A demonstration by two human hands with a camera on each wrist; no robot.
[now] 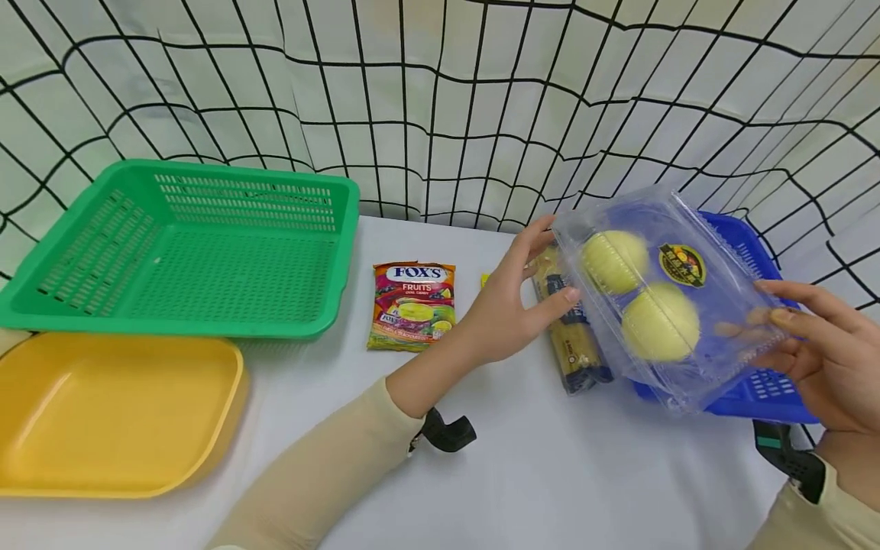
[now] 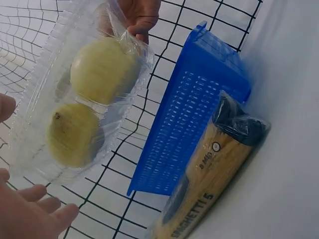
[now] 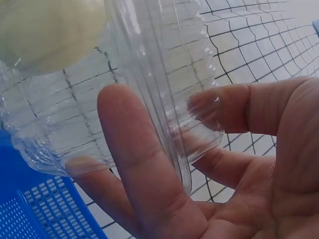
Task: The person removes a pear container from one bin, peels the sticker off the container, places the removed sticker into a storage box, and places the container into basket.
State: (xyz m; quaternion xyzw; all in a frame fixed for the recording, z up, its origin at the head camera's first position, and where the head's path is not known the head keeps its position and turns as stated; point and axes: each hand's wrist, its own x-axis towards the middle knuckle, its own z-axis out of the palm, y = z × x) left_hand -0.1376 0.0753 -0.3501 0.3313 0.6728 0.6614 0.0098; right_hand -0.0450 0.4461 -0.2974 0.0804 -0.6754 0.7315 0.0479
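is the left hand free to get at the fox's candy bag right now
Probably not yet: the left hand is holding the clear plastic clamshell of two yellow fruits. The colourful Fox's candy bag lies uncovered on the white table beside that wrist.

the clear clamshell box point(image 1: 660, 298) covers much of the blue basket point(image 1: 749, 252) and the top of the spaghetti pack point(image 1: 574, 336). a yellow thing point(image 1: 484, 279) behind the left hand point(image 1: 509, 305) shows only a sliver. the right hand point(image 1: 832, 359) is cut by the head view's edge. small print on the candy bag point(image 1: 412, 305) is unreadable.
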